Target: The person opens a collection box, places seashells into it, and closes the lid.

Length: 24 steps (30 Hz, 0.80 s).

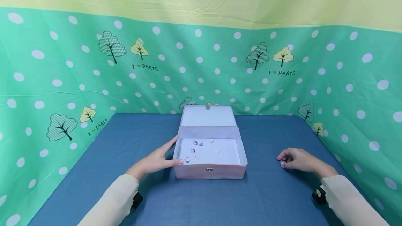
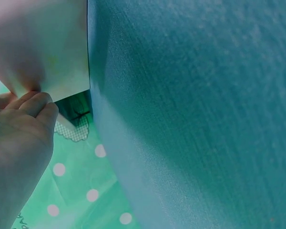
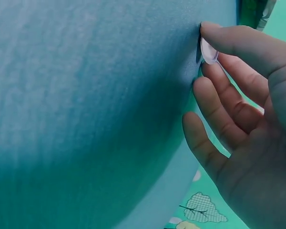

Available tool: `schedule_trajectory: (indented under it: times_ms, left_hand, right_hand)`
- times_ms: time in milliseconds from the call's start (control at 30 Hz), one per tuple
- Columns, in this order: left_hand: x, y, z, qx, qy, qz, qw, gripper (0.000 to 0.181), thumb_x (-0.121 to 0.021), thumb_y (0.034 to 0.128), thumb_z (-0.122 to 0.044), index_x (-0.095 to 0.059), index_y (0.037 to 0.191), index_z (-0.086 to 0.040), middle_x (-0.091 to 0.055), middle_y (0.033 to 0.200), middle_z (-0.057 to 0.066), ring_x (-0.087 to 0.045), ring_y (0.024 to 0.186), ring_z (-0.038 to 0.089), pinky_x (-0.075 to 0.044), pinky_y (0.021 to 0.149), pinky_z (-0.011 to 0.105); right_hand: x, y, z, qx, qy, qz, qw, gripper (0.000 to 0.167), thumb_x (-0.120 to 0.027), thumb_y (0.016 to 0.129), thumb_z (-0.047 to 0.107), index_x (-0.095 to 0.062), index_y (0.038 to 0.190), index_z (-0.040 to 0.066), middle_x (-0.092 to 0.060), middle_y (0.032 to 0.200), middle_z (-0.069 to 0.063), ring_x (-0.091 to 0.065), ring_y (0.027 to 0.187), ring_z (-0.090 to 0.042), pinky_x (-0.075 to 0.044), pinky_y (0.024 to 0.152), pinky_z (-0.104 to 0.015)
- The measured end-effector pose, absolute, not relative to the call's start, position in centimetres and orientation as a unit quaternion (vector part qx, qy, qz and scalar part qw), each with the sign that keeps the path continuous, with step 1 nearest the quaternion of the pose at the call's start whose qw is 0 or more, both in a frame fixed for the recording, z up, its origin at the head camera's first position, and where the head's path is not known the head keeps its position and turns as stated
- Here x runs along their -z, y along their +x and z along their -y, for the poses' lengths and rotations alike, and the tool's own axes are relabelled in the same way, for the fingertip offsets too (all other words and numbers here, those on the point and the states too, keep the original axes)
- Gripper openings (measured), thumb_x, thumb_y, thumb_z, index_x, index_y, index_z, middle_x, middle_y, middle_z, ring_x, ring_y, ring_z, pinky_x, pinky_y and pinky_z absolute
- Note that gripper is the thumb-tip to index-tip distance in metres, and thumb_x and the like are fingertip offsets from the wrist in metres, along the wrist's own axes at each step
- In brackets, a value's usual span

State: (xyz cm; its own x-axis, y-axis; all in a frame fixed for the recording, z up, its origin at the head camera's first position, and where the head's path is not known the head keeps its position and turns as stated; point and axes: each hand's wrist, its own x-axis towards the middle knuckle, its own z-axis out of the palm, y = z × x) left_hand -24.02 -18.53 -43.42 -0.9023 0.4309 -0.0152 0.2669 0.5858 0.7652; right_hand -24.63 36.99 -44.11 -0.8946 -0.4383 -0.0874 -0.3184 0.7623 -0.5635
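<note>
A pale pink metal box [image 1: 209,171] with a white inside stands in the middle of the blue table, its lid [image 1: 208,116] tipped back. Inside lie several small shell-like pieces [image 1: 193,150], some purplish, others whitish. My left hand [image 1: 157,159] holds the box at its left side, thumb over the front left corner and fingers against the side wall. Well right of the box, my right hand [image 1: 298,159] is low over the table. Its thumb and forefinger pinch a small whitish shell-like piece [image 3: 209,51]; the other fingers are loosely bent.
Blue cloth [image 1: 267,194] covers the table. A green polka-dot curtain [image 1: 216,65] with printed trees hangs behind it and along both sides. A dark band [image 1: 319,195] with a device is worn at the right wrist, and another dark device [image 1: 136,200] at the left.
</note>
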Motion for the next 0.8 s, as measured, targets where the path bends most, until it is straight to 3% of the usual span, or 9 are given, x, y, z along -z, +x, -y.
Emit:
schedule_trajectory:
  times_ms: [800]
  left_hand:
    - [43.34,-23.89,18.54,-0.419,0.193,-0.881,0.106,0.102,-0.076,0.0867,-0.050,-0.010,0.162,-0.032,-0.012,0.166,0.011,-0.013,0.151,0.036,-0.022,0.111,0.066]
  right_hand:
    - [44.20,-24.34,-36.88,0.284,-0.182,-0.937,0.095,0.016,-0.076,0.090,0.017,-0.071,0.103,0.008,-0.063,0.091,0.001,-0.056,0.077,-0.011,-0.049,0.065,-0.027]
